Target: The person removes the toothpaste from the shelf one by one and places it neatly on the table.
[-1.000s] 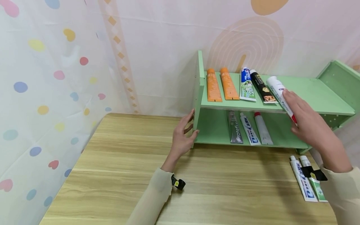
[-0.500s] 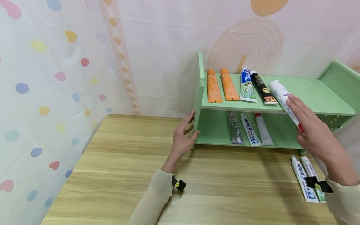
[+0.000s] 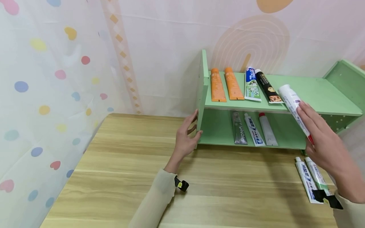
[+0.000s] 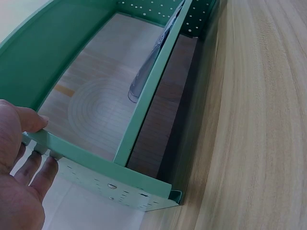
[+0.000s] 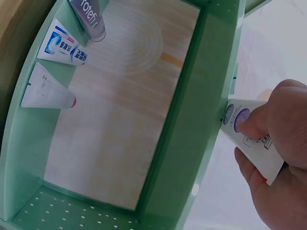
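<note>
My right hand [image 3: 325, 142] holds a white toothpaste tube [image 3: 293, 101] with a red tail end, tilted in front of the upper shelf. In the right wrist view the thumb and fingers pinch this tube [image 5: 249, 127] beside the shelf's edge. My left hand [image 3: 186, 139] grips the left side panel of the green two-tier shelf [image 3: 302, 109], thumb and fingers on opposite faces in the left wrist view. On the upper tier lie two orange tubes [image 3: 218, 87], a blue-green tube [image 3: 252, 85] and a black tube [image 3: 268, 87].
The lower tier bears a grey tube [image 3: 239, 128], a blue-white tube [image 3: 254, 129] and a grey-white, red-capped tube [image 3: 268, 129]. Two more toothpaste tubes [image 3: 306, 177] lie on the wooden table [image 3: 128, 177] at the right, partly behind the right wrist's black strap. A patterned curtain [image 3: 159, 57] hangs behind.
My right hand has moved right and toward me with the white toothpaste tube, whose cap has drawn away from the black tube. My left hand stays on the side panel.
</note>
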Demonstrator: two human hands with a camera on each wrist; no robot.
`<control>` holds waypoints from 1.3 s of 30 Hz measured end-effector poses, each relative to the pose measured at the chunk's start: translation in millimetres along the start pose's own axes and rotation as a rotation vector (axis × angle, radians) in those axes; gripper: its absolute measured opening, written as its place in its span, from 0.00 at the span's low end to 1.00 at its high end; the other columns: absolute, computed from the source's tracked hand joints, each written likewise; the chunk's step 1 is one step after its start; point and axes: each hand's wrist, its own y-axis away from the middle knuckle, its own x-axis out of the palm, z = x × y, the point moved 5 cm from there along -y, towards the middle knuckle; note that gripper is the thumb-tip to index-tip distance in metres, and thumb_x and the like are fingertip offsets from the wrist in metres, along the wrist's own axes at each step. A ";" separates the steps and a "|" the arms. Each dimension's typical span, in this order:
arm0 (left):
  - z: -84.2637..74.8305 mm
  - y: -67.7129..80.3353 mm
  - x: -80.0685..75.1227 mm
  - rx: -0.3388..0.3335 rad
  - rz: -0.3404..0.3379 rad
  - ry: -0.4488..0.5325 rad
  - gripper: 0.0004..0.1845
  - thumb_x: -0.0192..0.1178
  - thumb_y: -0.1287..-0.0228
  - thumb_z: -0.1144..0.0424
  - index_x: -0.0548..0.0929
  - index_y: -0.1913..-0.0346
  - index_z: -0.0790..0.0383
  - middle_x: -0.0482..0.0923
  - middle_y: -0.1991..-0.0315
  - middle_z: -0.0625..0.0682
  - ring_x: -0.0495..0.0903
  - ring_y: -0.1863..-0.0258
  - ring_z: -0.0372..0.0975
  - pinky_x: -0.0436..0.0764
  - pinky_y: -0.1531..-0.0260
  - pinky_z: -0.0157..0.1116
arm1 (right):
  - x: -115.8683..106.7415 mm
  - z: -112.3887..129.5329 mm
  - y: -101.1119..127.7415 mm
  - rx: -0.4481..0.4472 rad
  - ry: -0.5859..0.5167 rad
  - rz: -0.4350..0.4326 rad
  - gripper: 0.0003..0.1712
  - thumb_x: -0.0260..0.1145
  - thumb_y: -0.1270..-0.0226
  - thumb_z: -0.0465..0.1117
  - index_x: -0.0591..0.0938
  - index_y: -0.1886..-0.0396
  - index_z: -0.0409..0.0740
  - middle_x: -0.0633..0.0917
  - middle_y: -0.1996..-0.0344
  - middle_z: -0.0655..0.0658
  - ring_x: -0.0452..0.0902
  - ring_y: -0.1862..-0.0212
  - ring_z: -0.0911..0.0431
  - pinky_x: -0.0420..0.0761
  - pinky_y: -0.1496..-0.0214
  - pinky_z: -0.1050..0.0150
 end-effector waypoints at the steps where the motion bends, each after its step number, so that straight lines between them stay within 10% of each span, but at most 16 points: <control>1: -4.4 0.1 -0.6 0.001 0.002 0.004 0.42 0.63 0.39 0.84 0.65 0.22 0.63 0.71 0.30 0.64 0.73 0.31 0.59 0.82 0.40 0.57 | -0.1 0.6 1.5 -0.005 -0.002 -0.008 0.61 0.54 0.58 0.08 0.58 0.18 0.42 0.57 0.17 0.44 0.53 0.18 0.46 0.56 0.17 0.66; 8: -25.5 0.4 -5.0 0.008 0.011 0.011 0.39 0.62 0.39 0.83 0.66 0.24 0.66 0.72 0.31 0.66 0.74 0.32 0.59 0.82 0.40 0.58 | -2.7 3.0 10.1 -0.064 0.000 -0.074 0.64 0.54 0.65 0.06 0.59 0.19 0.36 0.59 0.19 0.39 0.50 0.17 0.50 0.45 0.21 0.80; 39: -27.2 0.8 -4.0 0.014 0.004 0.012 0.39 0.62 0.39 0.84 0.66 0.24 0.67 0.71 0.31 0.67 0.73 0.31 0.59 0.82 0.40 0.56 | -3.5 14.5 70.4 -0.016 -0.050 -0.243 0.45 0.47 0.50 0.15 0.65 0.25 0.27 0.64 0.24 0.28 0.52 0.18 0.53 0.49 0.16 0.69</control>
